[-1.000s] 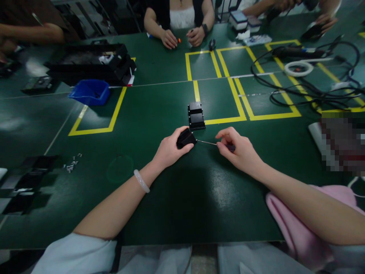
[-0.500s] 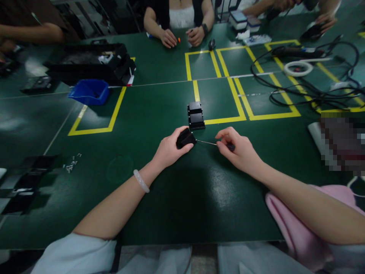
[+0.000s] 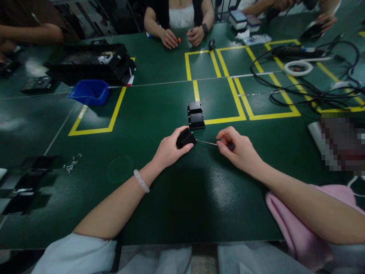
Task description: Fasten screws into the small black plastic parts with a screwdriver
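Note:
My left hand point(image 3: 171, 149) is closed round a small black block point(image 3: 186, 139) on the green table. In my right hand point(image 3: 236, 148) is a screwdriver point(image 3: 207, 142) with a dark handle, its thin shaft pointing left. The shaft's tip meets the right edge of the block, at a small screw. Just beyond the block lie more black blocks point(image 3: 196, 115) in a short row, with small screws along their sides.
A blue bin point(image 3: 89, 92) stands before stacked black trays point(image 3: 85, 62) at the left. Loose screws point(image 3: 72, 163) and dark flat pieces point(image 3: 28, 184) lie left. Black cables point(image 3: 288, 91) and a pink cloth point(image 3: 296, 224) are right. People sit across the table.

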Action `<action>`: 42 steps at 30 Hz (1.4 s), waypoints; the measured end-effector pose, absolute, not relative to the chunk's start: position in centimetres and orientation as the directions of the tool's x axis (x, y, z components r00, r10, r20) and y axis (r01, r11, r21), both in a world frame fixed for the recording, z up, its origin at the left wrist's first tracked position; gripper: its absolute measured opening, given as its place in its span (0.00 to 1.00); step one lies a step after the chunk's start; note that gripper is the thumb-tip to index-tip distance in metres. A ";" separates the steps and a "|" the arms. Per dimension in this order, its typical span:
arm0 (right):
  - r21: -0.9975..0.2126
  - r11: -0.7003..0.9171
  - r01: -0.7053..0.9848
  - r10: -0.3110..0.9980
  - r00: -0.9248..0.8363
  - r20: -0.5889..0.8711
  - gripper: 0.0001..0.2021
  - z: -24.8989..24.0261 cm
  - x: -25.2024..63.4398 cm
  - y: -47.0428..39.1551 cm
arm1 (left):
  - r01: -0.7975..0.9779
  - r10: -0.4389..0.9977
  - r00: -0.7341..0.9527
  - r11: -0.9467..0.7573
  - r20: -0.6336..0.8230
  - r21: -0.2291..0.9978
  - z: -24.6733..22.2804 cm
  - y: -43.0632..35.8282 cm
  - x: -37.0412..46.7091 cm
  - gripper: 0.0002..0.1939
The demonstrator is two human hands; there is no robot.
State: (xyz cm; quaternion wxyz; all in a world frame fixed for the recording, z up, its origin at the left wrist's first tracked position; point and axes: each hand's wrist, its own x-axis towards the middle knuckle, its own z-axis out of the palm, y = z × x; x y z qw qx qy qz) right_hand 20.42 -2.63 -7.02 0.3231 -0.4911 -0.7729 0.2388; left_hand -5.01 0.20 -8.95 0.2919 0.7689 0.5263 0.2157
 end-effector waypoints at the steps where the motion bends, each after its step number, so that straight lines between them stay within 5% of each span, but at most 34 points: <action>1: -0.691 0.393 0.607 0.917 -0.310 0.249 0.03 -6.9 20.4 -2.6 | 0.684 0.935 0.353 -0.276 0.024 0.676 -8.9 0.2 -5.0 0.32; 42: -0.583 0.481 0.655 0.876 -0.392 0.281 0.04 -6.9 20.2 -3.1 | 0.682 0.935 0.353 -0.277 0.028 0.677 -9.1 0.3 -5.1 0.32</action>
